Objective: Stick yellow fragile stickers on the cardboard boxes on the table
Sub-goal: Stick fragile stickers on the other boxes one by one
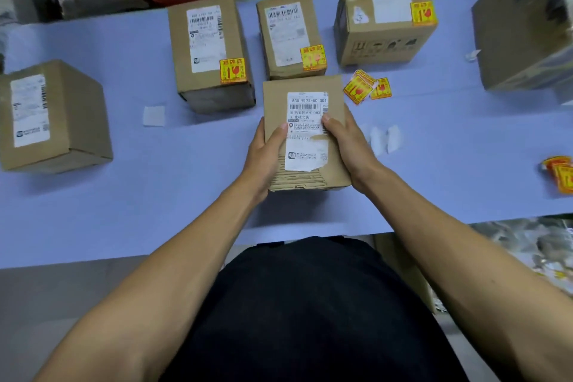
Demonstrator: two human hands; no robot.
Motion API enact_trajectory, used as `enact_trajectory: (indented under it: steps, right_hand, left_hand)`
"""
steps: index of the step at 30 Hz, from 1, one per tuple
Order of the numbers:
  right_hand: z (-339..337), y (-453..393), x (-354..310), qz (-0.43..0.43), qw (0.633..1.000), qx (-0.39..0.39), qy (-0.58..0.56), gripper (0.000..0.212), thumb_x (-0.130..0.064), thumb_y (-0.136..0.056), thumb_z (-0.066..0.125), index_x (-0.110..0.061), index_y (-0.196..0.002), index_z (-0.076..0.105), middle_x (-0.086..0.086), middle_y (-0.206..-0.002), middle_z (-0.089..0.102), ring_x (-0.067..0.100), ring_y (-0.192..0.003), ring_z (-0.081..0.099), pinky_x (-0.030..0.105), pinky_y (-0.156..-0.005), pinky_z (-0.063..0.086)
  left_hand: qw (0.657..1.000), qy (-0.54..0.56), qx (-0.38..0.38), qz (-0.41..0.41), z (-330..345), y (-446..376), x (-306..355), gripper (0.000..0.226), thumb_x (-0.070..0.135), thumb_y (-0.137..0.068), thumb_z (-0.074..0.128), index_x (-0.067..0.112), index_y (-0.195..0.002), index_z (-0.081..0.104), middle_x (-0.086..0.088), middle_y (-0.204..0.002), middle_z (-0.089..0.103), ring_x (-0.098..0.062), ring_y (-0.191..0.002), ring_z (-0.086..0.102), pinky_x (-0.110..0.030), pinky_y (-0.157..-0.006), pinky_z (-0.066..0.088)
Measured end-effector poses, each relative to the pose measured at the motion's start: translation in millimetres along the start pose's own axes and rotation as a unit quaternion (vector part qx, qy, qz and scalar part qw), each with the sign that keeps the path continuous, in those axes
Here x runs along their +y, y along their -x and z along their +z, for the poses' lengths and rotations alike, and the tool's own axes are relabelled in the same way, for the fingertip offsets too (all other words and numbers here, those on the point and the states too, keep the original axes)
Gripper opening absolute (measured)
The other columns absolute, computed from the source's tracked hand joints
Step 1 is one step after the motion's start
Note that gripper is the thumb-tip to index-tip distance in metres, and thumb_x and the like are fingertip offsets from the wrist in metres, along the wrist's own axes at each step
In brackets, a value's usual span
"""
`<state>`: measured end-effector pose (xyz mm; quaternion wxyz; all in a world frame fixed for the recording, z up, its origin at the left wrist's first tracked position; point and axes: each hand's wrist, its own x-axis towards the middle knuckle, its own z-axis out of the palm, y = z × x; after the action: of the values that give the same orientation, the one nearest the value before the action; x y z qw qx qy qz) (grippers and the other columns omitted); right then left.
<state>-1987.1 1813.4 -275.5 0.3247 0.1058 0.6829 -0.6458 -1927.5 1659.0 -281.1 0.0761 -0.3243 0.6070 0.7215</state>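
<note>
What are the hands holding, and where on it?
Both hands, left and right, grip one cardboard box by its opposite sides, thumbs on its label.

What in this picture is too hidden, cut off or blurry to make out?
- Big box at right: blurred and cut by the head view's edge; whether it has a sticker is unclear.
- Sticker pile: cut by the right edge.
- Held box: sides covered by the left hand and right hand.
- Left box label: print too blurred.
</note>
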Motion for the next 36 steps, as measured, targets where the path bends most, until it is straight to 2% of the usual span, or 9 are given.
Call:
enact_trajectory:
  steps: [4, 14, 17, 20, 22, 24, 28, 31, 36]
  right_hand:
    - [-8, -17, 14, 0.018, 1.000, -0.008, -0.001, 0.080, -0.043, -0.092, 0.058, -0.024, -0.159, 0.017, -0.002, -0.150, 0.050, 0.017, -0.127, 0.058, 0.044, -0.112, 0.043]
    - [-32, -51, 11, 0.029, 0.999, -0.033, 0.024, 0.079, -0.049, -0.090, 0.058, -0.027, -0.157, 0.024, -0.003, -0.150, 0.051, 0.017, -0.129, 0.057, 0.044, -0.111, 0.043]
    - [-36, -53, 9, 0.032, 0.998, -0.042, 0.036, 0.073, -0.049, -0.093, 0.058, -0.027, -0.156, 0.028, -0.007, -0.150, 0.050, 0.012, -0.128, 0.056, 0.039, -0.110, 0.045]
    - [-46, -54, 3, 0.020, 0.999, 0.019, 0.046, 0.054, -0.046, -0.099, 0.051, -0.023, -0.148, 0.046, -0.013, -0.142, 0.054, 0.003, -0.120, 0.057, 0.025, -0.100, 0.047]
    - [-57, -61, -4, -0.011, 0.985, 0.111, 0.129, 0.038, -0.039, -0.101, 0.048, -0.018, -0.129, 0.062, -0.003, -0.125, 0.065, 0.017, -0.116, 0.059, 0.030, -0.094, 0.047]
    - [-69, -72, -9, -0.027, 0.963, 0.175, 0.205, 0.028, -0.027, -0.100, 0.049, -0.015, -0.118, 0.066, 0.004, -0.117, 0.068, 0.025, -0.112, 0.060, 0.026, -0.085, 0.042]
    - [-85, -98, -20, -0.047, 0.917, 0.187, 0.348, 0.034, -0.012, -0.094, 0.051, -0.010, -0.126, 0.065, 0.011, -0.128, 0.064, 0.029, -0.114, 0.060, 0.026, -0.081, 0.040]
    - [-88, -113, -22, -0.063, 0.892, 0.181, 0.410, 0.039, -0.016, -0.092, 0.058, -0.010, -0.130, 0.059, 0.016, -0.131, 0.054, 0.033, -0.118, 0.053, 0.035, -0.081, 0.044]
    - [-90, -130, -19, -0.054, 0.873, 0.184, 0.449, 0.047, -0.032, -0.085, 0.074, -0.014, -0.125, 0.057, 0.013, -0.128, 0.050, 0.033, -0.119, 0.048, 0.037, -0.075, 0.040]
  left_hand:
    - [0.999, -0.037, 0.024, -0.008, 5, -9, -9, 0.040, 0.033, -0.101, 0.051, 0.026, -0.140, 0.050, 0.012, -0.118, 0.070, -0.004, -0.100, 0.070, -0.019, -0.078, 0.056]
    - [0.992, -0.100, 0.080, 0.003, 30, -23, -10, 0.048, 0.048, -0.094, 0.048, 0.035, -0.140, 0.049, 0.024, -0.114, 0.067, 0.005, -0.101, 0.067, -0.021, -0.086, 0.052]
    - [0.983, -0.159, 0.087, 0.016, 32, -24, -7, 0.055, 0.048, -0.098, 0.048, 0.033, -0.149, 0.038, 0.011, -0.136, 0.061, -0.003, -0.119, 0.060, -0.031, -0.100, 0.050]
    - [0.938, -0.319, 0.117, 0.064, 32, -20, 3, 0.068, 0.041, -0.101, 0.046, 0.024, -0.158, 0.014, -0.002, -0.165, 0.020, -0.019, -0.151, 0.021, -0.036, -0.123, 0.017]
    - [0.885, -0.423, 0.116, 0.156, 36, -21, 16, 0.065, 0.021, -0.099, 0.047, 0.015, -0.157, 0.018, -0.009, -0.167, 0.010, -0.025, -0.154, 0.007, -0.035, -0.122, 0.007]
    - [0.826, -0.512, 0.071, 0.224, 44, -30, 30, 0.063, 0.012, -0.091, 0.046, 0.011, -0.152, 0.031, -0.014, -0.166, 0.012, -0.031, -0.154, 0.006, -0.045, -0.123, 0.004]
    - [0.733, -0.639, -0.013, 0.232, 63, -49, 34, 0.063, 0.043, -0.100, 0.038, 0.022, -0.157, 0.022, -0.006, -0.168, 0.002, -0.026, -0.155, -0.003, -0.052, -0.122, -0.003]
    - [0.706, -0.672, -0.009, 0.225, 64, -54, 25, 0.066, 0.057, -0.099, 0.029, 0.030, -0.158, 0.015, -0.002, -0.168, -0.001, -0.022, -0.155, -0.006, -0.051, -0.121, -0.007]
    - [0.701, -0.676, 0.003, 0.229, 63, -59, 23, 0.068, 0.060, -0.097, 0.023, 0.031, -0.158, 0.014, -0.002, -0.168, 0.001, -0.023, -0.155, -0.004, -0.051, -0.121, -0.006]
